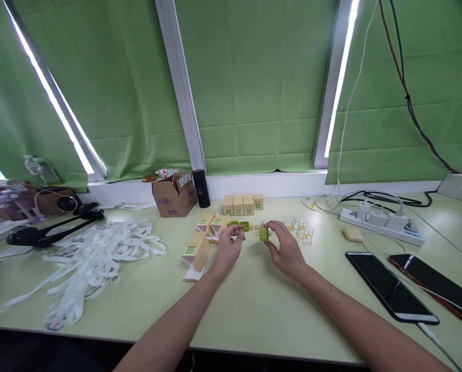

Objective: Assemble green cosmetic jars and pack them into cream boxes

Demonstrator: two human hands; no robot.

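Note:
My right hand [287,250] grips a small green box [264,234] between thumb and fingers, above the table. My left hand [229,248] is to its left, fingertips drawn together in a pinch; anything between them is too small to make out. Just behind the left fingers lie two small green pieces [245,226], with tiny beige pieces [256,227] beside them. Several clear cups [305,232] with yellow bits inside stand right of my right hand. Open kraft cartons [195,250] with green squares are left of my left hand.
Closed kraft boxes [239,205] stand in rows at the back. A brown cardboard box [174,196] and a black cylinder [201,188] are behind left. White straps [99,258] heap at left. Phones [391,287], a power strip [382,226] and cables lie at right.

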